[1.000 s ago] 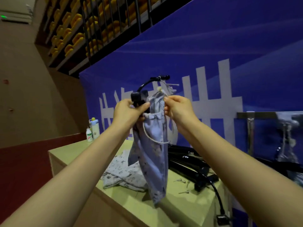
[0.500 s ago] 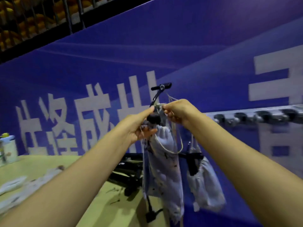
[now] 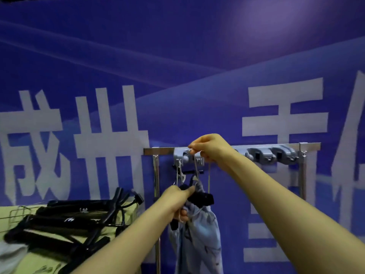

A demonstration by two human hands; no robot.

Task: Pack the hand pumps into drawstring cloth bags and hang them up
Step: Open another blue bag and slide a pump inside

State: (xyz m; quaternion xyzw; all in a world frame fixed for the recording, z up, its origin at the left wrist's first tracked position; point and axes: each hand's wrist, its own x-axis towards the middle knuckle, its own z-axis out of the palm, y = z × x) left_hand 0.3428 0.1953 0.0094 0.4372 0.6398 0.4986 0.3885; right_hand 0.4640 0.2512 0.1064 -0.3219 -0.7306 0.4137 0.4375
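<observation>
Two bare forearms reach in from 6 and 4 o'clock. The left hand (image 3: 176, 201), just below centre, grips the gathered neck of the bag (image 3: 199, 238). Its fingers are curled round the cloth and its thumb lies straight along the top. The bag is pale blue and patterned, and it hangs straight down from that grip toward 6 o'clock, clear of the table (image 3: 11, 213). A black part of the pump (image 3: 203, 198) sticks out of the bag's mouth, just right of the thumb; the rest of it is inside the cloth.

From the neck the cord (image 3: 195, 169) runs up toward 12 o'clock to the right hand (image 3: 209, 148). That hand pinches it between thumb and forefinger, with the other fingers curled under. A second strand drops loose from the same hand.

The right hand is up against the rack (image 3: 163, 150), a steel rail on two posts, at its grey hooks (image 3: 280, 155). Whether the cord is over a hook I cannot tell. From the leftmost hook another cord hangs; what it carries is hidden behind the left hand.

At 8 o'clock loose black pumps (image 3: 69, 220) lie piled on the yellow-green table, with pale cloth (image 3: 9, 256) at the frame's corner. Behind everything stands a blue banner (image 3: 177, 56) with large white characters.
</observation>
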